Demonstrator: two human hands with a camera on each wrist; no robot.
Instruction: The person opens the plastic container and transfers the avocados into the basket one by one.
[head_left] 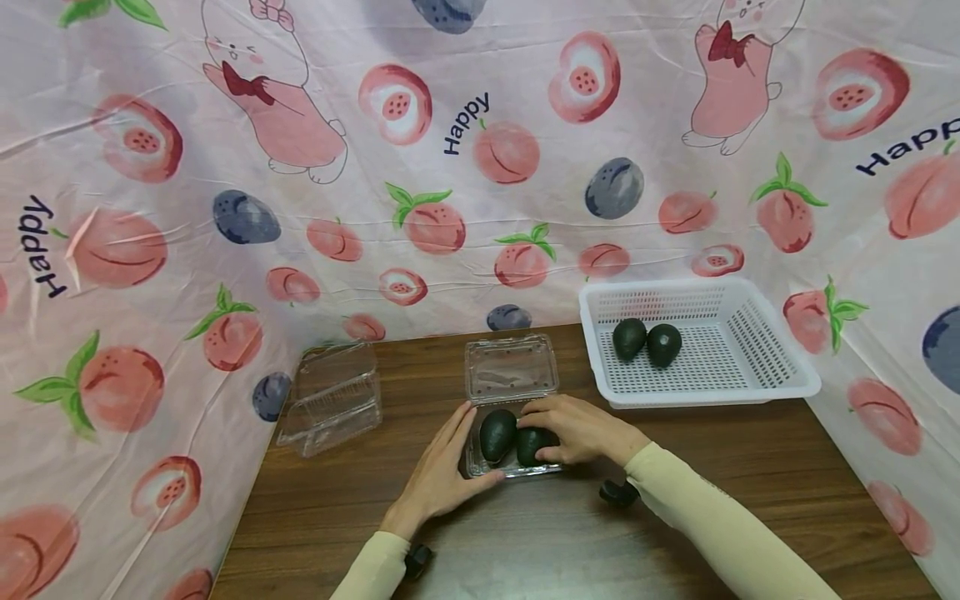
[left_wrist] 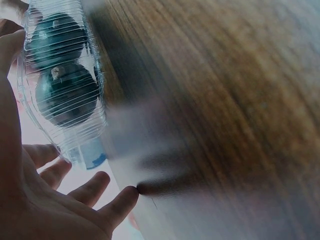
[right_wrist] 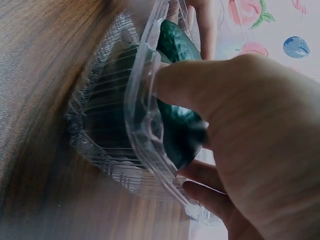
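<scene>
Two dark green avocados stand side by side in a clear plastic clamshell box, its lid folded back behind it. My right hand grips the right avocado from above, with the thumb at its front, inside the box rim in the right wrist view. The left avocado sits beside it, untouched by the left hand. Along the box's left side rests my left hand, fingers straight and thumb reaching along the front edge. In the left wrist view both avocados show through the ribbed wall.
A white plastic basket at the back right holds two more avocados. Another clear clamshell box stands open at the left edge of the wooden table. Fruit-patterned cloth hangs around the table's back and sides.
</scene>
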